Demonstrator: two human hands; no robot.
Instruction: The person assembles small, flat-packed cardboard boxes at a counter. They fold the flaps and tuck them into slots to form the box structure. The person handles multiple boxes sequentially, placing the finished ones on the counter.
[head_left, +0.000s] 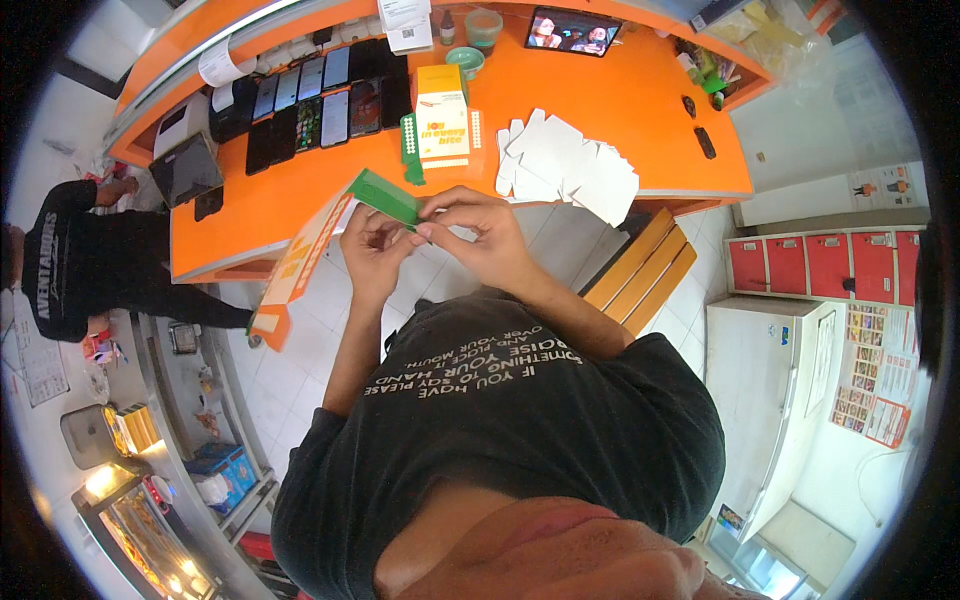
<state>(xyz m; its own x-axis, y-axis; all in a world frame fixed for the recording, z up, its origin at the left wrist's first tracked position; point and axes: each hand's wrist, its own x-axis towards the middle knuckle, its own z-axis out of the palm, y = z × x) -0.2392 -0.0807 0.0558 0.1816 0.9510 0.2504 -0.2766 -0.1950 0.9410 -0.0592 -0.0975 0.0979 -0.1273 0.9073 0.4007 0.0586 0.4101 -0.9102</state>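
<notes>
A partly folded paper food box (298,262), green at one end and white and orange along its length, is held in front of my chest at the table's near edge. My left hand (376,248) grips it below the green end panel. The fingers of my right hand (482,236) pinch the corner of that green panel, close to the left fingertips. The box's long printed side hangs down to the left, ending in an orange flap. Beyond my hands, a stack of printed yellow and white box blanks (441,125) lies on the orange table (330,195).
White-side-up card blanks (570,165) overlap the table's near edge at right. Several phones (335,112) lie in rows at left. A tablet (571,32) and a green bowl (466,60) stand behind. A slatted wooden bench (640,272) is below right; another person (85,260) stands at left.
</notes>
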